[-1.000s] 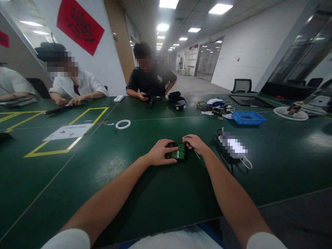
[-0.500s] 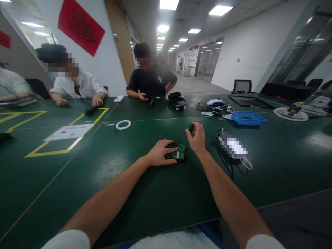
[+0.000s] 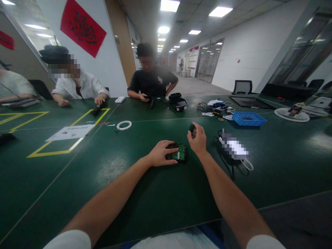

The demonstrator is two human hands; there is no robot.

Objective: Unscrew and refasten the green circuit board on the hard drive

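Note:
A hard drive (image 3: 182,152) lies on the green table, with its green circuit board facing up. Across its left part rests my left hand (image 3: 162,154): one finger lies over the board, the thumb is along the near edge and other fingers are at the far edge. My right hand (image 3: 198,140) is raised just to the right of the drive, apart from it, with thumb and index finger curled toward each other. Between them shows a small dark patch (image 3: 192,128), too small to name.
Right of my hand lies a white device with a lit, blurred screen (image 3: 234,147) and cables. Further back are a blue tray (image 3: 249,119), tangled cables and a white fan grille (image 3: 292,114). A white ring (image 3: 124,125) and paper sheet (image 3: 70,132) lie left. People sit across the table.
My hands hold nearly the same poses, the left still on the hard drive. The whole view has shifted slightly. Across the table, a person's hand with a dark object has moved a little to the right.

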